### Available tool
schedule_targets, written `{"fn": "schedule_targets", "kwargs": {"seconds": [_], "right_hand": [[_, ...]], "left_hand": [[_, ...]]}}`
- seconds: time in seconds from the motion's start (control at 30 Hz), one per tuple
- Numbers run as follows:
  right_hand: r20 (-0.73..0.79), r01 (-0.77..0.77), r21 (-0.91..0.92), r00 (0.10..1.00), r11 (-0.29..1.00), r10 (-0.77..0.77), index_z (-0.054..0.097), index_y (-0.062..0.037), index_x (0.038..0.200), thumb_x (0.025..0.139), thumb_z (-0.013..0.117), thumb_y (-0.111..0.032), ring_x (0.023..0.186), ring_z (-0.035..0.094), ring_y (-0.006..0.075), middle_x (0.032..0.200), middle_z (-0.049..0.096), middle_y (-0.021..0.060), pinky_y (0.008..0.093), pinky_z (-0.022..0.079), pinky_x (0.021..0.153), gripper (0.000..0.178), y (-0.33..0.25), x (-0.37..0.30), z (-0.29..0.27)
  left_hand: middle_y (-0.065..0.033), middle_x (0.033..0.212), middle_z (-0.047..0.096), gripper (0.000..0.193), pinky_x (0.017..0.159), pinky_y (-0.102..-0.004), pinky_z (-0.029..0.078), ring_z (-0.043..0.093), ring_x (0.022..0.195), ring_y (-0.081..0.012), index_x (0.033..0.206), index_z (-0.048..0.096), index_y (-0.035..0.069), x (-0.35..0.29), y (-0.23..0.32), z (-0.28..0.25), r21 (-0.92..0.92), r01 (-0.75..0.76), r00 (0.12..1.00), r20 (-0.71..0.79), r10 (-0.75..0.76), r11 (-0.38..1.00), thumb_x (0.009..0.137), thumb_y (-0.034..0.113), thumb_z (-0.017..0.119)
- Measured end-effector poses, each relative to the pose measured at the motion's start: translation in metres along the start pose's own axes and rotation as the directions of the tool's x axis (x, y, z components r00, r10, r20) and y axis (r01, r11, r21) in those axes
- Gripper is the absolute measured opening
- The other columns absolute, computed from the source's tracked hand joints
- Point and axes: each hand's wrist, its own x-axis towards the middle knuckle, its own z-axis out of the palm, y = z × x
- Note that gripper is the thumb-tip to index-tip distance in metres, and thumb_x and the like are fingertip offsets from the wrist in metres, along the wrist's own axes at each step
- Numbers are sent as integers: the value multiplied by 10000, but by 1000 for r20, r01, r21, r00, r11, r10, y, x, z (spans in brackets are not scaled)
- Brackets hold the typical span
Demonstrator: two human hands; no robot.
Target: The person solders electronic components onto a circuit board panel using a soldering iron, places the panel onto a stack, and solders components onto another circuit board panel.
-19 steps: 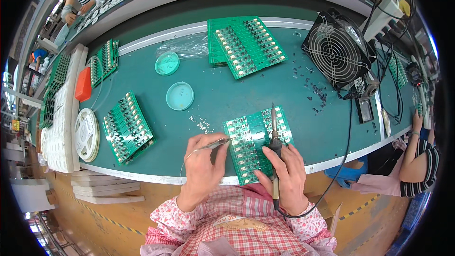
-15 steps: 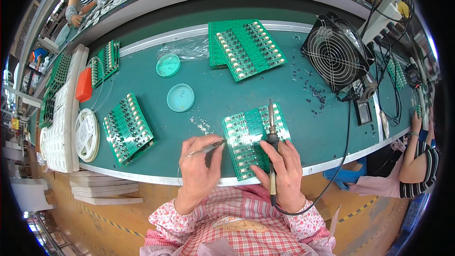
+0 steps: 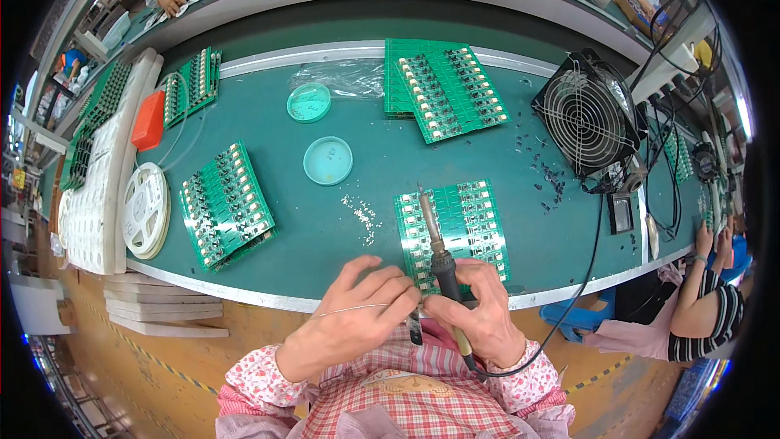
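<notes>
My right hand (image 3: pixel 487 313) wraps round a soldering iron (image 3: pixel 443 264), its metal tip pointing up and away over a green circuit board (image 3: pixel 467 228). The board lies at the table's front edge, bearing rows of small white and dark parts. Beside the board's near left corner, my left hand (image 3: pixel 357 313) is closed, fingertips close to the right hand's. A slim dark metal tool, apparently tweezers (image 3: pixel 416 329), juts down from those fingertips, which are partly hidden. Thin silvery wire (image 3: pixel 353 309) runs across the left hand. Tiny white parts (image 3: pixel 361 218) lie scattered left of the board.
Stacked circuit boards (image 3: pixel 455 93) lie at the back, others (image 3: pixel 227 207) at left. Two turquoise dishes, one nearer (image 3: pixel 328 161), stand mid-table. A black fan (image 3: pixel 581 118) stands right, beside loose black bits (image 3: pixel 552 183). A reel (image 3: pixel 146 210) lies left. The iron's cord (image 3: pixel 569 317) loops right.
The iron has tilted left, and its tip moved left. My left hand has dropped toward the table edge and closed in on my right. The view has shifted slightly.
</notes>
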Motion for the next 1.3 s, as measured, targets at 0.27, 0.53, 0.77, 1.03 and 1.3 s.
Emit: {"fn": "schedule_targets", "kwargs": {"seconds": [0.27,0.53,0.77,1.03,1.3], "right_hand": [[-119,-184,77,974,980,192,717,-100,1011,701,818,-46,988,607,327,1033,643,106,432,507,854,330,8,2,-3],[-387,-237,50,891,970,238,684,-56,1042,890,689,-63,871,632,286,1000,680,142,369,521,733,153,16,-24,10],[-412,-243,34,880,969,235,684,-56,1039,885,692,-59,880,635,291,1007,680,143,381,526,742,153,17,-26,11],[-422,-235,62,875,970,239,682,-58,1034,876,705,-71,899,638,304,1013,676,143,395,530,755,161,17,-27,11],[-418,-238,69,875,969,245,681,-66,1034,887,702,-96,905,638,306,1008,673,138,405,534,770,151,18,-27,10]], "left_hand": [[-69,1029,661,326,899,-412,459,636,952,-260,1051,592,57,-19,-21,-6,-137,189,982,16,-189,972,748,23,706],[-84,1012,699,206,811,-363,495,646,902,-292,999,671,49,-18,-14,11,-267,370,885,-190,-425,890,813,-8,739],[-83,1008,694,113,843,-355,466,613,921,-274,1006,691,43,6,-34,30,-223,540,732,-352,-583,812,894,29,697],[-71,980,727,94,877,-387,418,657,820,-256,931,671,26,13,-33,32,-159,508,746,-410,-525,846,849,24,716],[-64,971,725,94,874,-380,410,655,794,-247,915,676,28,13,-33,34,-145,501,753,-414,-512,853,833,7,719]]}}
